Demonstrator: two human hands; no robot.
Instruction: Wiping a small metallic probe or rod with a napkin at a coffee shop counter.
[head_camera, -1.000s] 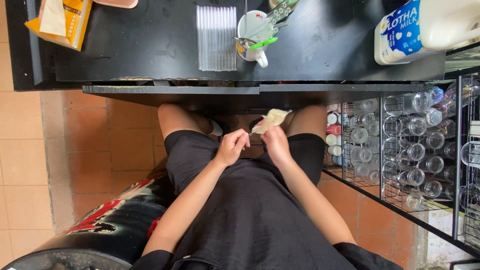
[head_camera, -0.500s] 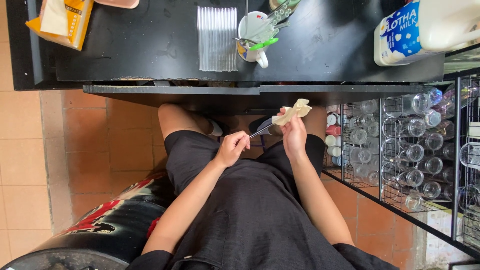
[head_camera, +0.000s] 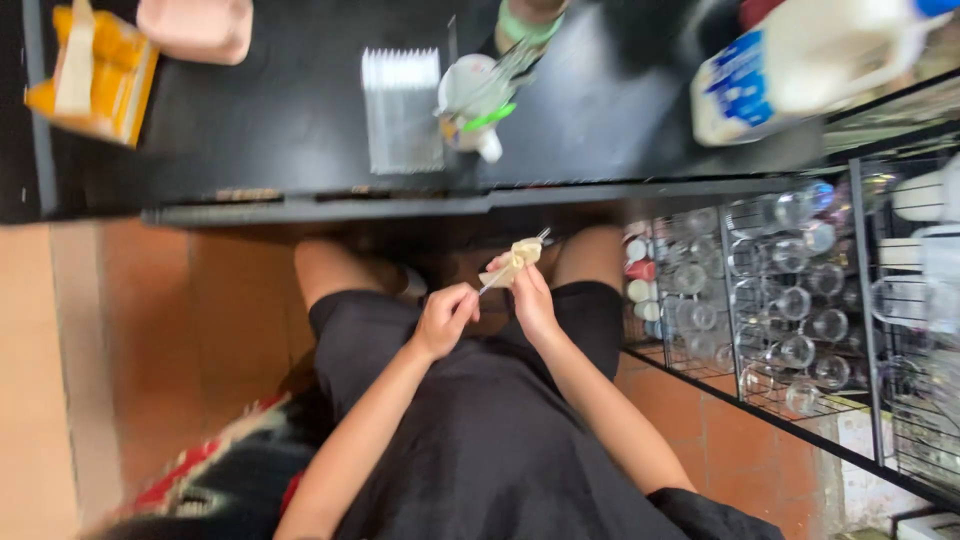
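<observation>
A thin fork (head_camera: 512, 262) wrapped in a crumpled cream cloth (head_camera: 524, 253) sits in front of the person's lap, just under the edge of the black counter (head_camera: 300, 130). Its long axis slants from lower left to upper right: the handle end points down toward the left hand (head_camera: 445, 318), and the tines poke out past the cloth toward the counter edge. The right hand (head_camera: 530, 300) is the nearer one; its fingers close around the cloth and the upper part of the fork. The left hand is curled, pinching the lower end of the handle as far as the blur allows.

On the counter above the fork, a white cup (head_camera: 470, 95) holds a few utensils, with a block of clear straws (head_camera: 400, 110) just to its left. Farther right lies a white milk jug (head_camera: 800, 65); far left, a yellow box (head_camera: 95, 65). To the right of the fork, a wire rack (head_camera: 800, 290) holds rows of glasses.
</observation>
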